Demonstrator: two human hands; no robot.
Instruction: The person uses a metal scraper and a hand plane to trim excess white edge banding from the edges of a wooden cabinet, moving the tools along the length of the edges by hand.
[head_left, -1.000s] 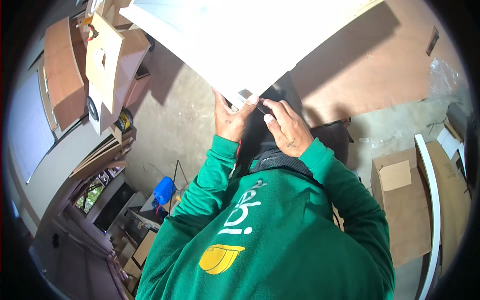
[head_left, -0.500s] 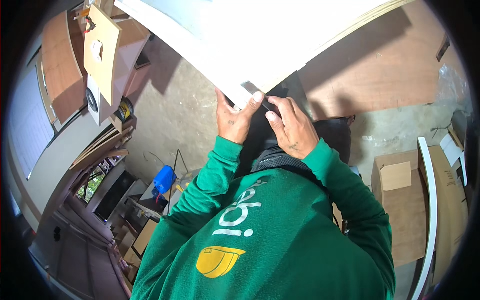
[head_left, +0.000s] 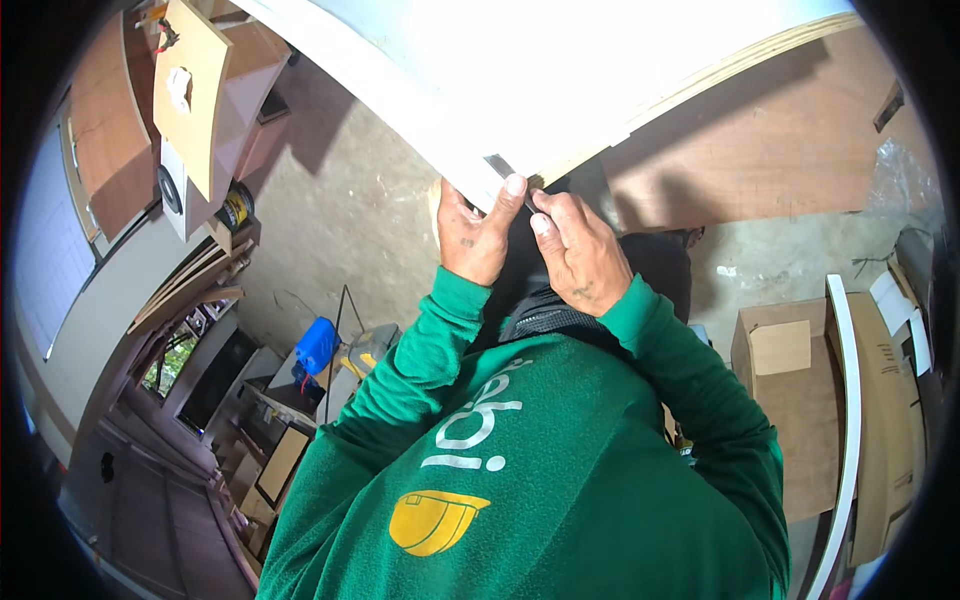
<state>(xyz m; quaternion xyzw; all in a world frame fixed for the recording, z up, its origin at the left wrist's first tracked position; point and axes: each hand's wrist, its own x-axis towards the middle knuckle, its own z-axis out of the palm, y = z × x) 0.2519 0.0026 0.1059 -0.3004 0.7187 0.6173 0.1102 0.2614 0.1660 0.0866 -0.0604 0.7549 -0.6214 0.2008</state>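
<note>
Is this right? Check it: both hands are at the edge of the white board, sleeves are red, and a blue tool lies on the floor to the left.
Not quite. The head view shows green sleeves, not red. The rest holds: the left hand and right hand are both at the edge of the white board, and a blue tool lies lower left.

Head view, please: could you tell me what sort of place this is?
Probably a carpentry workshop. Both hands work at the edge of a large white-faced plywood panel, brown wooden boards lean nearby, and cardboard boxes sit on the bare concrete floor.
</note>
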